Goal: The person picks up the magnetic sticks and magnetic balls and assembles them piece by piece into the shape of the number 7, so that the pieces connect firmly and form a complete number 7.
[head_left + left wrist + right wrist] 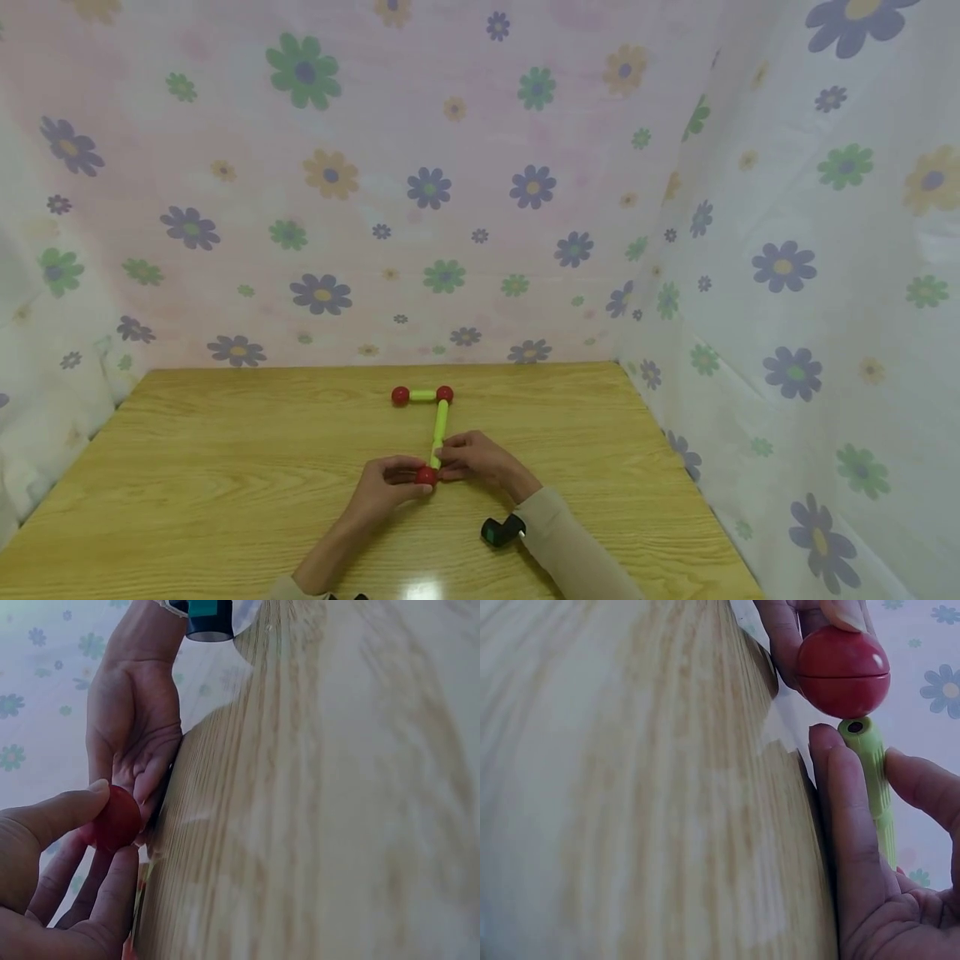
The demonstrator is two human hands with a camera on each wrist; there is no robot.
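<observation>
My left hand [375,496] pinches a glossy red ball [426,476] between thumb and fingers, low over the wooden table. From the other side my right hand [483,461] holds a yellow-green toy rod [870,761] between thumb and fingers. The rod's near end, with a dark round centre, lies right by the ball; whether they touch I cannot tell. Beyond the fingers, a yellow-green length [441,421] runs away to a second red ball [445,395]. There a short yellow-green rod [423,396] leads left to a third red ball [401,396].
The wood-grain table [225,467] spreads out around both hands. Flower-printed sheets [480,150] hang behind it and along both sides. A black device [502,531] is at the right wrist, close above the tabletop.
</observation>
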